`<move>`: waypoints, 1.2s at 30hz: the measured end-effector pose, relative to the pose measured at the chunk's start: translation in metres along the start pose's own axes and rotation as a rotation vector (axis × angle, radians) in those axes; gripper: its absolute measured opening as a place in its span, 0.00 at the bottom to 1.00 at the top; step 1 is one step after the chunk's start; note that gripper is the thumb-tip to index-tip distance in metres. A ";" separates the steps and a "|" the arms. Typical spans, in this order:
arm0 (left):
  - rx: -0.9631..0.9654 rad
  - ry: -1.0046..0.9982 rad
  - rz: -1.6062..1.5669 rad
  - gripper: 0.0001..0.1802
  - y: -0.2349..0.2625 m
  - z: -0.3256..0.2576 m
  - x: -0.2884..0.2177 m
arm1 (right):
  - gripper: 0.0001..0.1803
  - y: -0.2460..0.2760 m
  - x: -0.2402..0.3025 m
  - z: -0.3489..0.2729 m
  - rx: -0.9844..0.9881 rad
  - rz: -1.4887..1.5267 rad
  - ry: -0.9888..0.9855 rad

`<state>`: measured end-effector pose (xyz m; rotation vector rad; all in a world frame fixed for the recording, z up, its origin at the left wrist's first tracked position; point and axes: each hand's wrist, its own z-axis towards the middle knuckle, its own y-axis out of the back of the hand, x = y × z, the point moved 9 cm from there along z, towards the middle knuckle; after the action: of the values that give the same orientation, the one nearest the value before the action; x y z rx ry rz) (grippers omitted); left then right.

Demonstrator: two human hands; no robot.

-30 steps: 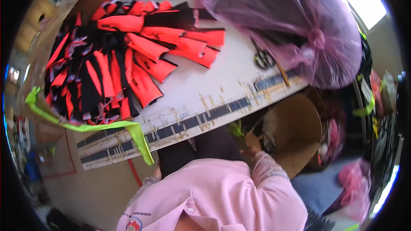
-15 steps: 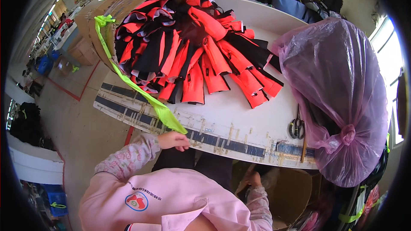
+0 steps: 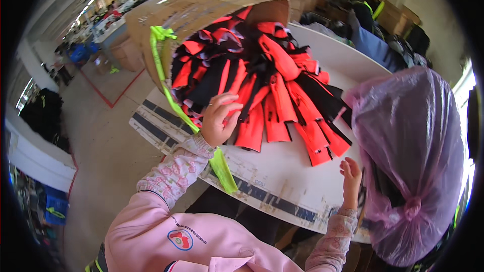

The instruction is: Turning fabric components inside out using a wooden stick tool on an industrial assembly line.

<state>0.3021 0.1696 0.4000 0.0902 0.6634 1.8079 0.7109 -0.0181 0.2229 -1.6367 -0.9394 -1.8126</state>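
Note:
Several orange-and-black fabric pieces [image 3: 275,98] fan out of a cardboard box [image 3: 212,0] lying on its side on the white table [image 3: 282,161]. My left hand [image 3: 220,121] hovers at the near left side of this pile, fingers apart and loosely bent; whether a fingertip touches the cloth I cannot tell. Under that wrist passes a lime-green strip [image 3: 223,171], which runs down from the box's rim onto the table. Over the table's near right part, my right hand [image 3: 351,177] is raised with its fingers half curled and apart, nothing visible in them.
A tied pink plastic bag [image 3: 411,156] full of dark material bulges close to my right hand. Behind the table lie more cartons [image 3: 403,20] and a blue-grey bundle [image 3: 368,40]. Red lines [image 3: 112,105] mark the floor at left.
My left hand has gone from the table's near edge up to the fabric pile. My right hand has risen from below the table to above it. The whole view has shifted.

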 end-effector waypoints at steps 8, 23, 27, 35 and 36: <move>-0.111 0.077 0.421 0.31 0.089 0.001 0.067 | 0.37 -0.084 0.037 0.113 -0.166 -0.715 0.449; -0.112 0.114 0.495 0.37 0.045 0.058 0.117 | 0.42 -0.244 0.006 -0.009 -0.167 -1.038 0.209; -0.112 0.420 0.744 0.47 0.038 0.140 0.226 | 0.39 -0.239 0.002 -0.008 -0.183 -0.971 0.250; 0.330 0.689 0.330 0.48 0.023 0.099 0.436 | 0.38 -0.252 0.009 -0.003 -0.147 -0.905 0.255; 0.474 0.591 0.310 0.43 0.003 0.083 0.434 | 0.38 -0.257 0.011 0.000 -0.135 -0.886 0.259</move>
<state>0.1806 0.5923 0.3562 -0.0323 1.5660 1.9441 0.5127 0.1434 0.1949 -1.0549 -1.5959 -2.6167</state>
